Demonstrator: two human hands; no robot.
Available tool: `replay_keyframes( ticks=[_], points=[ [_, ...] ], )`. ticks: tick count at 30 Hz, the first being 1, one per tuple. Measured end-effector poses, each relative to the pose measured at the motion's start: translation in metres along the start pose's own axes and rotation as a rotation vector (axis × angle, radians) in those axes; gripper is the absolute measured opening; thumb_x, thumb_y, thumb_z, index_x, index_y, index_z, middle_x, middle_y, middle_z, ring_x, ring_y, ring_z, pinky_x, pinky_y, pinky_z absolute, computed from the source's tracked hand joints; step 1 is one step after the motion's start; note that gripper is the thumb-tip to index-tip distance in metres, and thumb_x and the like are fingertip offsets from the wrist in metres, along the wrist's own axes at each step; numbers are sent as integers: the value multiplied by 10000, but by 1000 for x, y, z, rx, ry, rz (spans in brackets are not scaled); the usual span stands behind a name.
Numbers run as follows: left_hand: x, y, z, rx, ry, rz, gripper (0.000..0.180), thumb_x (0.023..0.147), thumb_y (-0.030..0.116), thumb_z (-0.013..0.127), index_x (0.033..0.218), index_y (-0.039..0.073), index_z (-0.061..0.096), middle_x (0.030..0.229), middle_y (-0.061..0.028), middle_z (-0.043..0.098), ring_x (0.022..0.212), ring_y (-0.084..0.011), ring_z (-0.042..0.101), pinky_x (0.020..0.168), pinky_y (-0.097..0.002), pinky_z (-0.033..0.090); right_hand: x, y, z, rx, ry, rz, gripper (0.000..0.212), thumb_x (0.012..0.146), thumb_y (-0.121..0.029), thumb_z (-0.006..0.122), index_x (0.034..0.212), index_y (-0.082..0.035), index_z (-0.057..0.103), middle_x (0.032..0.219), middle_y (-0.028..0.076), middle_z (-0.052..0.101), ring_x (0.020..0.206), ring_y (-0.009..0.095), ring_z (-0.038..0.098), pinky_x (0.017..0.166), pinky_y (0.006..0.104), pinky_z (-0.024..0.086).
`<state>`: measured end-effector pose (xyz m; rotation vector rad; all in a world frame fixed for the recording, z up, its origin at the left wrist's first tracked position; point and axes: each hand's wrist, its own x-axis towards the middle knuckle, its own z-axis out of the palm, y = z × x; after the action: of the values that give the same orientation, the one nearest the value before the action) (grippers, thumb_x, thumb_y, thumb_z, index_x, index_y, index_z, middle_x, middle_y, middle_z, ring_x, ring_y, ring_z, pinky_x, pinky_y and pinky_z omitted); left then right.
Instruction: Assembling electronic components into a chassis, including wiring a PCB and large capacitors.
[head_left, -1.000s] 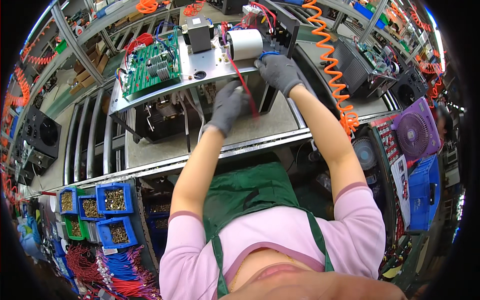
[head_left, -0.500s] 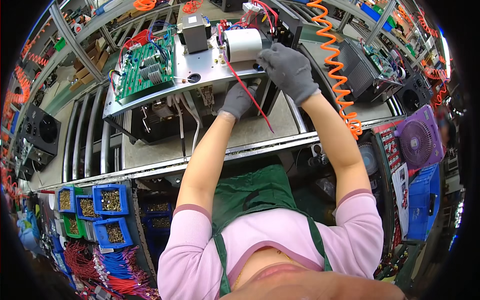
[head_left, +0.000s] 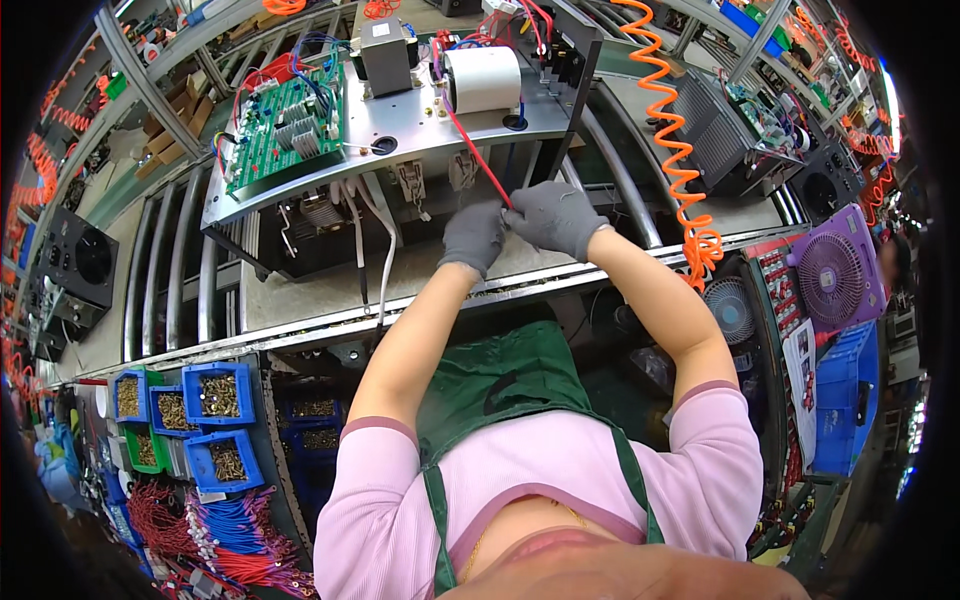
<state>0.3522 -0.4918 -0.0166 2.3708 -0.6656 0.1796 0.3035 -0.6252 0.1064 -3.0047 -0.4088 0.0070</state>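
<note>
A red wire (head_left: 478, 155) runs down from beside a white cylinder (head_left: 485, 80) on the metal chassis (head_left: 410, 140). Its lower end disappears between my two grey-gloved hands, in front of the chassis. My right hand (head_left: 560, 218) is closed around the wire, its fingertips meeting those of my left. My left hand (head_left: 473, 238) is closed too, with the fingers curled beside the wire's end; what lies in them is hidden. A green circuit board (head_left: 285, 135) with grey heat sinks and a boxy transformer (head_left: 385, 58) are mounted on the same chassis.
Steel rollers (head_left: 622, 178) lie beside the chassis. A coiled orange hose (head_left: 665, 120) hangs right of my hands. Blue bins (head_left: 222, 462) of small brass-coloured parts stand lower left, above bundled wires (head_left: 240, 540). A purple fan (head_left: 832, 268) stands at right.
Both hands have left the chassis and come together in front of it, the right moving down and left from the cylinder. The red wire, hanging loose before, now runs taut into them.
</note>
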Motion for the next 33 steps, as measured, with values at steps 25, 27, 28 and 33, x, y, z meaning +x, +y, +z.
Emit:
replay_keyframes(
  ticks=[25, 27, 28, 33],
  points=[
    [42, 47, -56, -907, 58, -174, 276, 885, 237, 570, 1037, 15, 631, 933, -239, 652, 792, -381, 642, 747, -410, 502, 50, 52, -43, 223, 680, -238, 159, 866, -165, 630, 971, -46, 641, 803, 161, 656, 721, 325, 649, 625, 354, 514],
    [46, 44, -50, -799, 73, -168, 254, 893, 228, 545, 1038, 45, 644, 941, -223, 662, 797, -370, 654, 750, -419, 511, 47, 54, -38, 43, 721, -267, 175, 830, -130, 647, 987, -54, 645, 870, 147, 648, 765, 322, 640, 665, 367, 515],
    [53, 29, -43, -619, 106, -171, 244, 897, 225, 529, 1025, 62, 658, 938, -212, 668, 800, -364, 661, 747, -426, 516, 43, 41, -49, 4, 684, -275, 184, 824, -121, 648, 995, -55, 641, 877, 143, 643, 771, 325, 636, 673, 371, 514],
    [35, 42, -65, 170, 3, -139, 264, 906, 234, 474, 920, 114, 709, 914, -165, 689, 841, -350, 671, 739, -452, 526, 37, 28, -52, -65, 723, -441, 272, 797, -126, 672, 1062, -100, 612, 856, 85, 625, 772, 286, 633, 651, 351, 513]
  ],
)
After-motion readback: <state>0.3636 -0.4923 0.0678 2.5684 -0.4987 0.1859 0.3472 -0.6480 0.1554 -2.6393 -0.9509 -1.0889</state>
